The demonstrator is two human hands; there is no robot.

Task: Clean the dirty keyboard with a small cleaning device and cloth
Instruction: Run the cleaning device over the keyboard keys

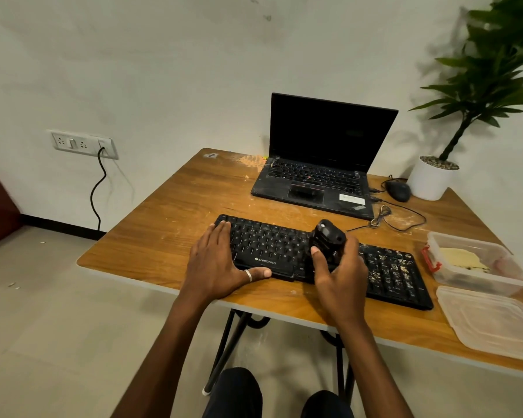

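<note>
White wall (163, 70) backs a wooden table (163, 242), and on the table a black keyboard (272, 245) lies slanted, its near edge close to the table's front edge.

The left hand (218, 260) lies flat on the keyboard's left end. Its fingers are straight over the keys, and its thumb, which wears a ring, runs along the front edge by the printed brand name. The right hand (341, 276) is curled round a small black cleaning device (328, 236) and grips it over the middle of the keyboard, thumb on the near side. Whether the device touches the keys cannot be told. Right of the device, the keyboard's keys are strewn with pale crumbs (390, 267); left of it the keys look dark and mostly bare.

Left of the keyboard, bare wood runs out to the table's left edge. Behind the keyboard a strip of dusty wood separates it from an open laptop (311, 176) with a dark screen. Thin wires (384, 215) loop on the wood behind the keyboard's right half, and beyond them sit a black mouse (398, 190) and a white plant pot (432, 182).

Just beside the keyboard's right end stands a clear plastic container (465, 237) with something yellowish inside, and its lid (492, 321) lies nearer the front edge, close to the keyboard's near right corner. Far left of the keyboard, on the wall, a socket plate (83, 143) has a black cable (98, 191) hanging from it.
</note>
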